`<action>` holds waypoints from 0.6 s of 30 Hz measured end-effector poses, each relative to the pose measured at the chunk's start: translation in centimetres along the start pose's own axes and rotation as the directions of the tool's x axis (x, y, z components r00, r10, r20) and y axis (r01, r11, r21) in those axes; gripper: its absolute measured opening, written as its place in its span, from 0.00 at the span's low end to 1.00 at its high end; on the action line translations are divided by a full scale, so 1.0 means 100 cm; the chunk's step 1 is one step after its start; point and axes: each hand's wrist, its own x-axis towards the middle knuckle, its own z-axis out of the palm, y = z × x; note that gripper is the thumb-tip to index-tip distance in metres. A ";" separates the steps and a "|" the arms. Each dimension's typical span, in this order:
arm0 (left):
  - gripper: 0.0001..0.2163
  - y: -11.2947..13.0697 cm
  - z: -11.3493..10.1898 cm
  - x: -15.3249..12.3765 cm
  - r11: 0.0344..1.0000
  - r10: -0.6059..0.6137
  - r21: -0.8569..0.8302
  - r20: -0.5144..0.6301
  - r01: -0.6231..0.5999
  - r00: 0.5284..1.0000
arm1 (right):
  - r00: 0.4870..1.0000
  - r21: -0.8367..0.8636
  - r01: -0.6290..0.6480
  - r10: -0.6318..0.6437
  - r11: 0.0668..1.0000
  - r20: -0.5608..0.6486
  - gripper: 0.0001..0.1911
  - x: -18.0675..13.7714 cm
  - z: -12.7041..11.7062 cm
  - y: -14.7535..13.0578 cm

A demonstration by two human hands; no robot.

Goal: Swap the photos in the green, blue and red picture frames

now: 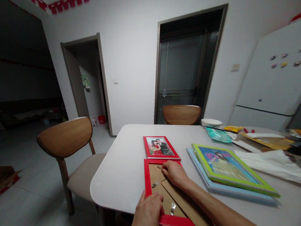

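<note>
A red picture frame point(147, 176) lies face down at the near edge of the white table, its brown backing board point(171, 197) toward me. My left hand point(150, 215) grips the frame's near left corner, thumb on the near edge. The fingers of my right hand point(173, 172) are pinched together at a small metal clip point(159, 167) by the far edge of the backing. Two more metal clips point(172, 209) show along the left and near sides. My right forearm covers part of the frame's right side. Just beyond it, a smaller red frame point(161, 148) lies face up with a photo of two people.
To the right, a green picture frame point(233, 170) rests on a light blue frame point(206, 183). White paper point(270, 162), a teal plastic bag point(218, 135), a white bowl point(211, 122) and packaging crowd the table's right side. Wooden chairs point(65, 138) stand left and behind.
</note>
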 end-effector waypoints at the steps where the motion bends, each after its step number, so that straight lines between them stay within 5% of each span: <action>1: 0.27 -0.001 0.001 0.000 1.000 -0.001 -0.005 -0.008 0.001 1.000 | 1.000 -0.001 -0.006 0.006 1.000 -0.001 0.10 0.000 0.000 0.000; 14: 0.27 0.000 0.004 -0.001 1.000 -0.015 0.019 0.005 0.015 1.000 | 0.975 -0.014 -0.221 0.220 0.975 -0.040 0.10 0.015 0.004 -0.001; 18: 0.30 -0.002 0.006 0.000 1.000 0.008 0.028 -0.014 -0.007 1.000 | 0.978 0.026 -0.203 0.204 0.979 -0.036 0.12 0.015 -0.001 -0.003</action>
